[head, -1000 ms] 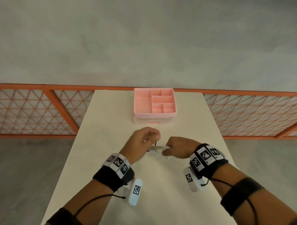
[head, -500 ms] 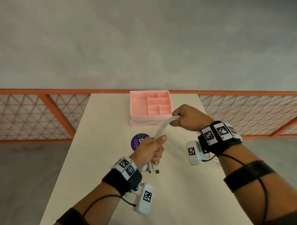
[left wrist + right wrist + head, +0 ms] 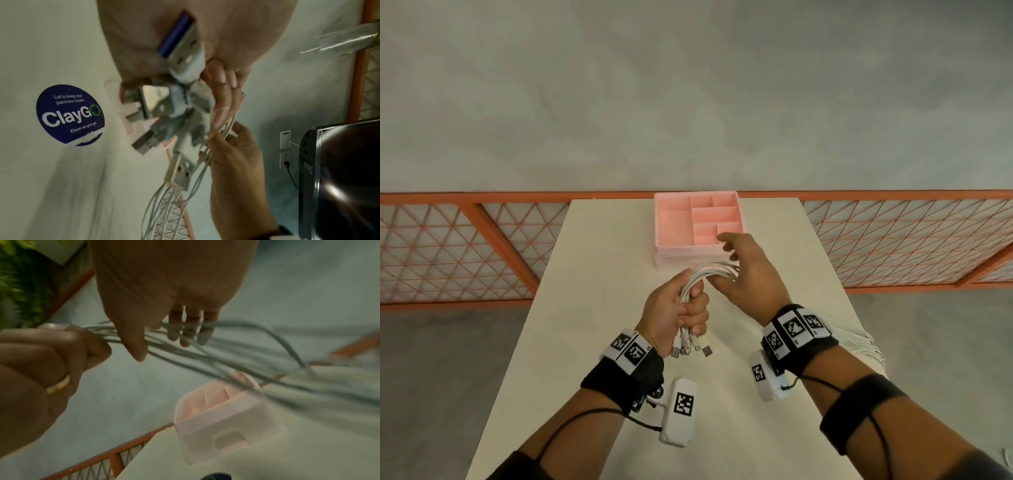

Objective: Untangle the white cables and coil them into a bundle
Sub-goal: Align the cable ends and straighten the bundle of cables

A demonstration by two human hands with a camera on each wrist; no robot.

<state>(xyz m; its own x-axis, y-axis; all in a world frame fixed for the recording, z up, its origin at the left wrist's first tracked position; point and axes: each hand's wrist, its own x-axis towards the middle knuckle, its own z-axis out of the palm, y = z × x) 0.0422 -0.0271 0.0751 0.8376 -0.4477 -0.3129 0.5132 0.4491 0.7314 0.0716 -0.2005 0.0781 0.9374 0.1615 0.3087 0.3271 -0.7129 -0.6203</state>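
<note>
The left hand is clenched around the white cables, five or so plugs dangling below its fist. The right hand is released, fingers loosely spread over the strands arching from the left. One pink organizer sits near the bench's far edge, just beyond both hands.

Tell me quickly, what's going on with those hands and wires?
Left hand grips white cables near the plugs. Right hand open, fingers against the strands. Pink tray just behind; nothing blocking.
</note>
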